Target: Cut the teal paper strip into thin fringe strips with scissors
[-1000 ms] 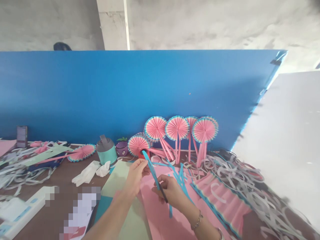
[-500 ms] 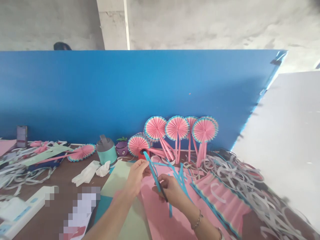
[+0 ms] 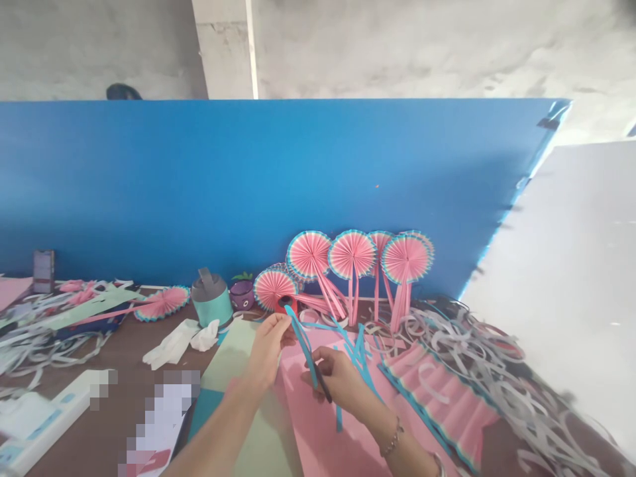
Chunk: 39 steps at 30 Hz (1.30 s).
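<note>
My left hand point(image 3: 272, 339) pinches the upper part of a narrow blue paper strip point(image 3: 298, 329), which slants down toward my right hand. My right hand point(image 3: 334, 377) is closed around a dark-handled tool point(image 3: 325, 385), which looks like scissors, its blades mostly hidden along the strip. Pink sheets point(image 3: 318, 424) lie beneath both hands, with a pale green sheet point(image 3: 268, 437) to their left. More blue strips point(image 3: 360, 351) are scattered just beyond my right hand. A pleated pink paper point(image 3: 447, 404) with blue edges rests at the right.
Round pink fans point(image 3: 352, 254) lean against the blue partition point(image 3: 248, 179). White strips point(image 3: 517, 391) pile up at the right. A teal-and-grey cup point(image 3: 212, 305), a purple pot point(image 3: 242, 295), crumpled tissue point(image 3: 171, 344) and a power strip point(image 3: 50, 421) stand or lie on the left.
The top of the blue strip and my left hand have shifted slightly down and left. My right hand has barely moved and still holds the dark-handled tool.
</note>
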Motion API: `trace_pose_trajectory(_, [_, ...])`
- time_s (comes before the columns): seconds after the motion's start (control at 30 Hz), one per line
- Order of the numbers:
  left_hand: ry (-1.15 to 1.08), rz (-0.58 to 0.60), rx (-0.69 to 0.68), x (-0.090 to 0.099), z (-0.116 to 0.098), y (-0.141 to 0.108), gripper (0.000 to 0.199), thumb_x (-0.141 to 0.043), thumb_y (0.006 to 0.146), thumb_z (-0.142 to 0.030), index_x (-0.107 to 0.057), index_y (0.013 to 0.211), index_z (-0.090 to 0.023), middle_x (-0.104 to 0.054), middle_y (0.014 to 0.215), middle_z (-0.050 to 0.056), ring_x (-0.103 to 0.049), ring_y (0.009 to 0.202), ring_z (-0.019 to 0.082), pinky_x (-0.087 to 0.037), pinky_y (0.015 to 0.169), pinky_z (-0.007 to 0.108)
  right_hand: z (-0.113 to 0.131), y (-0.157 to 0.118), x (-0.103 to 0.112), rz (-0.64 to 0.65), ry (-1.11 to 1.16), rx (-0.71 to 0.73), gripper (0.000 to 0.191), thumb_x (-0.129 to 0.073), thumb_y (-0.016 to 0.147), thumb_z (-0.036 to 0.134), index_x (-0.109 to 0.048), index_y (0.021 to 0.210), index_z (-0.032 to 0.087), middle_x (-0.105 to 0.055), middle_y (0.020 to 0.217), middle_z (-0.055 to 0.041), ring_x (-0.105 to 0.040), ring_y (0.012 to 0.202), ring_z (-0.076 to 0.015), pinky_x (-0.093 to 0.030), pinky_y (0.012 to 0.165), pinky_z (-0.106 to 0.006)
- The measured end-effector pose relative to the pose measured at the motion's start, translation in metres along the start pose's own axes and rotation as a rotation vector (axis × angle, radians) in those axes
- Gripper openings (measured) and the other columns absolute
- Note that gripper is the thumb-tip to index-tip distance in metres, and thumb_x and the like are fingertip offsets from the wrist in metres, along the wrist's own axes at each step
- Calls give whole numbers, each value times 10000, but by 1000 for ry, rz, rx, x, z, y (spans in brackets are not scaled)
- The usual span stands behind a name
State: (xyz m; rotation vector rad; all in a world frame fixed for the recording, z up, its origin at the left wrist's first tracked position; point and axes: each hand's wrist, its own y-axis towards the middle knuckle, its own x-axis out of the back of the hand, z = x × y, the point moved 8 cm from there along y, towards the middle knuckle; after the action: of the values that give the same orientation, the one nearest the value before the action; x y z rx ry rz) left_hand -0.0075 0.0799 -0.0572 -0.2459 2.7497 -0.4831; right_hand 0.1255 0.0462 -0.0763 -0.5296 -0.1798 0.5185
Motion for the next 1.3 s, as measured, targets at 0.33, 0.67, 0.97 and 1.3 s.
trace_pose_trajectory(0.33, [16,26,42,-7,3,-1,408,-646,650,-460,-463,770,-116,-521,679,21,-495,627,89,-403,603,197,2,-2,0,-33,53,-19,539,-704,572,474,-458,861,92,-505,549,-19,-475,434,-100,-345,399,-150])
trace_pose_trajectory(0.67, [4,15,28,-3,3,-1,411,-630,677,-475,-464,788,-115,-522,693,26,-504,639,99,-407,602,206,4,-5,2,-58,50,-37,561,-713,536,490,-455,830,87,-487,513,-17,-457,408,-104,-323,379,-153])
trace_pose_trajectory(0.97, [-30,23,22,-5,0,0,386,-654,657,-427,-450,768,-119,-511,671,17,-494,624,89,-400,588,195,3,-3,0,-11,6,13,447,-671,638,398,-476,891,85,-521,564,-32,-473,452,-94,-342,416,-149])
trace_pose_trajectory(1.3, [-21,66,35,-10,3,-3,392,-649,659,-441,-436,741,-122,-500,654,15,-483,612,86,-400,599,201,4,-1,1,-8,53,22,535,-705,599,469,-457,887,93,-484,533,-4,-448,429,-84,-327,401,-148])
